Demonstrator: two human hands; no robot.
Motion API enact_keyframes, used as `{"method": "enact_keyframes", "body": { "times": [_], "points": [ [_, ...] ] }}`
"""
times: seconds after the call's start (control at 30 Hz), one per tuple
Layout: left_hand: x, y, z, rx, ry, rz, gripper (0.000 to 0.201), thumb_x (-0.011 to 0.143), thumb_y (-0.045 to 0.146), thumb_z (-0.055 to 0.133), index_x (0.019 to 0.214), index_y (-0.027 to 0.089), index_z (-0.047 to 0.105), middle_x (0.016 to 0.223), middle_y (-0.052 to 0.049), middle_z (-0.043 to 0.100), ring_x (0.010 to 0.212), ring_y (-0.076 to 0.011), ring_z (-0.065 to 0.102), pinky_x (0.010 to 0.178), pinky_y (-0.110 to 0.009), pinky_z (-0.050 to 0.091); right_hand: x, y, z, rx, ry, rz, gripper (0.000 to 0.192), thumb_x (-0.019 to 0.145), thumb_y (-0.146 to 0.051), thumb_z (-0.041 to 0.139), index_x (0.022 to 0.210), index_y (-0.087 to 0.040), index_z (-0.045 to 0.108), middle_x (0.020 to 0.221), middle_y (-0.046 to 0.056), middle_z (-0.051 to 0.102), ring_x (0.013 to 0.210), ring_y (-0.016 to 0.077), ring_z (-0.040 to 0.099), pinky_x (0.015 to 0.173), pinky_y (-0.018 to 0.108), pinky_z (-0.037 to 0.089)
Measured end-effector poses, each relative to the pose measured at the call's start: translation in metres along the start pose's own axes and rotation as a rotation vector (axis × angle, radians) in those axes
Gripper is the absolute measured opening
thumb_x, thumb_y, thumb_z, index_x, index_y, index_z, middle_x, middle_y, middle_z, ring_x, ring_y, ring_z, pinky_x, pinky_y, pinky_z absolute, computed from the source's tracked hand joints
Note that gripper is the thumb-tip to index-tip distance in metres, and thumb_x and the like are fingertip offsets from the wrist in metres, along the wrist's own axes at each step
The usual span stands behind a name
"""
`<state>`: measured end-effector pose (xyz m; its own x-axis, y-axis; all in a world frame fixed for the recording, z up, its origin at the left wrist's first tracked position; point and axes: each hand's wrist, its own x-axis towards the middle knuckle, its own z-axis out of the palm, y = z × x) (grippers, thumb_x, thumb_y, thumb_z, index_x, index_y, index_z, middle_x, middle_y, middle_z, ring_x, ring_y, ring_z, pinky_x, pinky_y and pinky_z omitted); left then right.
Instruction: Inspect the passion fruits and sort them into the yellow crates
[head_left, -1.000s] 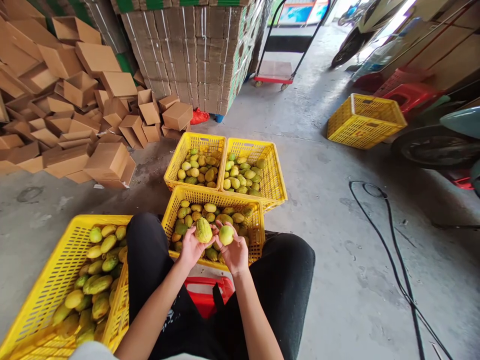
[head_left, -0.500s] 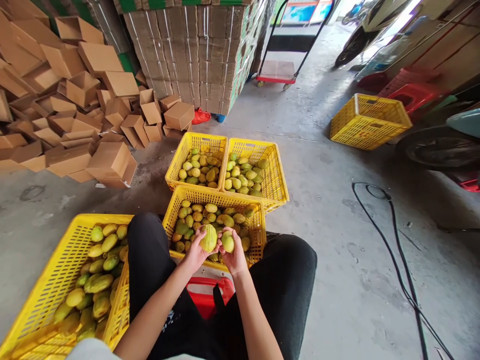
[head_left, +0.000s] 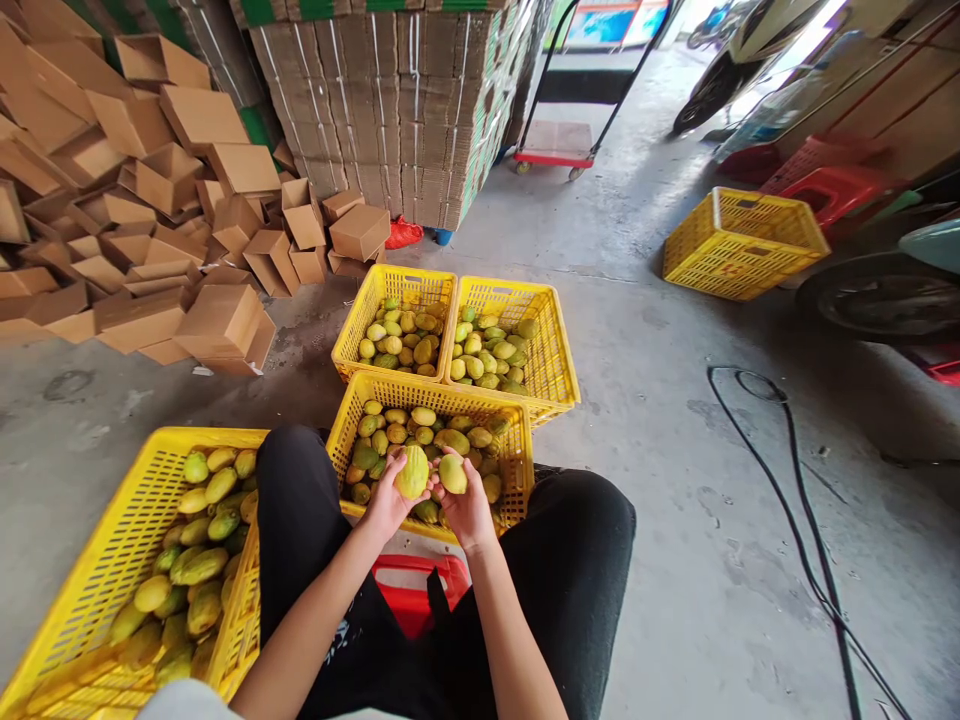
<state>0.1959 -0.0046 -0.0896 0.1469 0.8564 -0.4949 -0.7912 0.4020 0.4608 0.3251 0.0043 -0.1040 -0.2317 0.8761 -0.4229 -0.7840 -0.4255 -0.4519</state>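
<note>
My left hand (head_left: 388, 497) is closed round a yellow-green fruit (head_left: 412, 472), oval and faintly ribbed, resembling a small papaya. A smaller, rounder yellow-green fruit (head_left: 452, 474) sits in my right hand (head_left: 471, 512), its fingers curled about it. Both fruits are held side by side, a little apart, above the near yellow crate (head_left: 431, 385) between my knees. That crate holds many similar green and yellow fruits (head_left: 451, 440). My palms are partly hidden behind the fruits.
Two more fruit-filled crates, a left one (head_left: 367, 285) and a right one (head_left: 559, 345), stand just beyond. Another crate (head_left: 82, 560) of fruit is at my left. Cardboard boxes (head_left: 225, 325) are heaped far left. A black cable (head_left: 795, 500) lies on the floor at right.
Both fruits have shifted slightly to the left and up in my hands. The right-hand fruit is turned a little and shows a yellower side.
</note>
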Motion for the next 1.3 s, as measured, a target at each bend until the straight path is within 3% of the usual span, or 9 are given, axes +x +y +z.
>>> {"method": "enact_keyframes", "body": {
  "times": [0.13, 0.23, 0.47, 0.6, 0.7, 0.83, 0.97, 1.1, 1.3],
  "points": [
    [0.0, -0.003, -0.001, 0.059, -0.015, -0.039, 0.031, 0.077, 0.038, 0.066, 0.099, 0.022, 0.051, 0.079, -0.003, 0.063, 0.054, -0.0143, 0.058, 0.046, -0.022, 0.038, -0.004, -0.001, 0.002, -0.039, -0.086, -0.033, 0.026, 0.082, -0.043, 0.058, 0.094, -0.02, 0.062, 0.072, 0.0, 0.062, 0.048, 0.0063, 0.047, 0.042, 0.016, 0.04],
    [0.001, -0.001, 0.0, 0.037, 0.038, -0.052, 0.029, 0.079, 0.041, 0.063, 0.094, 0.017, 0.056, 0.077, -0.005, 0.064, 0.056, -0.0142, 0.058, 0.047, -0.023, 0.04, -0.006, -0.001, 0.003, -0.072, -0.111, -0.023, 0.023, 0.083, -0.041, 0.057, 0.093, -0.021, 0.061, 0.074, 0.0, 0.061, 0.049, 0.0072, 0.048, 0.044, 0.017, 0.041],
    [0.002, 0.006, 0.0, -0.165, 0.043, 0.004, 0.028, 0.078, 0.026, 0.054, 0.103, 0.014, 0.059, 0.094, -0.011, 0.068, 0.093, -0.0267, 0.065, 0.086, -0.045, 0.05, -0.002, -0.001, 0.001, 0.017, -0.029, -0.053, 0.028, 0.077, -0.037, 0.061, 0.103, -0.027, 0.06, 0.097, 0.001, 0.067, 0.082, 0.0162, 0.064, 0.07, 0.028, 0.053],
    [0.004, 0.006, 0.002, -0.16, 0.063, 0.052, 0.025, 0.08, 0.022, 0.057, 0.104, 0.015, 0.057, 0.099, -0.009, 0.068, 0.1, -0.0253, 0.064, 0.093, -0.043, 0.048, -0.001, -0.002, 0.001, 0.042, -0.043, -0.068, 0.038, 0.073, -0.028, 0.063, 0.11, -0.027, 0.058, 0.108, 0.002, 0.066, 0.096, 0.0185, 0.064, 0.081, 0.033, 0.053],
    [0.004, 0.005, 0.001, -0.104, 0.085, 0.072, 0.022, 0.077, 0.021, 0.065, 0.097, 0.018, 0.056, 0.098, -0.005, 0.068, 0.09, -0.0207, 0.066, 0.085, -0.037, 0.052, -0.004, -0.002, 0.003, -0.015, -0.045, -0.065, 0.041, 0.077, -0.031, 0.066, 0.116, -0.027, 0.054, 0.102, 0.002, 0.066, 0.086, 0.0166, 0.065, 0.074, 0.031, 0.055],
    [0.0, 0.001, -0.006, 0.031, 0.037, 0.018, 0.028, 0.073, 0.02, 0.069, 0.097, 0.02, 0.055, 0.088, -0.002, 0.066, 0.075, -0.0172, 0.065, 0.07, -0.032, 0.053, -0.01, -0.003, 0.004, -0.087, -0.108, -0.051, 0.025, 0.078, -0.029, 0.068, 0.099, -0.026, 0.055, 0.086, -0.002, 0.063, 0.062, 0.0095, 0.058, 0.057, 0.021, 0.051],
    [-0.001, 0.0, -0.008, 0.067, 0.004, -0.027, 0.028, 0.071, 0.022, 0.068, 0.095, 0.018, 0.055, 0.083, -0.003, 0.065, 0.069, -0.0178, 0.064, 0.068, -0.033, 0.052, -0.011, -0.004, 0.005, -0.085, -0.136, -0.049, 0.019, 0.08, -0.033, 0.065, 0.092, -0.025, 0.054, 0.082, -0.002, 0.062, 0.058, 0.0085, 0.056, 0.051, 0.018, 0.047],
    [-0.001, 0.006, -0.001, -0.011, 0.031, -0.02, 0.026, 0.075, 0.031, 0.064, 0.094, 0.015, 0.059, 0.089, -0.008, 0.067, 0.072, -0.0196, 0.065, 0.072, -0.036, 0.053, -0.008, -0.005, 0.005, -0.003, -0.079, -0.01, 0.023, 0.081, -0.042, 0.06, 0.095, -0.024, 0.058, 0.087, 0.002, 0.065, 0.069, 0.0148, 0.062, 0.059, 0.027, 0.053],
    [0.001, 0.011, 0.003, -0.121, 0.033, 0.02, 0.027, 0.082, 0.031, 0.056, 0.102, 0.013, 0.061, 0.104, -0.013, 0.067, 0.096, -0.0238, 0.064, 0.091, -0.044, 0.048, -0.005, -0.005, 0.003, 0.086, -0.118, -0.063, 0.031, 0.071, -0.029, 0.064, 0.102, -0.026, 0.058, 0.107, 0.003, 0.066, 0.094, 0.0208, 0.064, 0.08, 0.035, 0.053]
  ]
}}
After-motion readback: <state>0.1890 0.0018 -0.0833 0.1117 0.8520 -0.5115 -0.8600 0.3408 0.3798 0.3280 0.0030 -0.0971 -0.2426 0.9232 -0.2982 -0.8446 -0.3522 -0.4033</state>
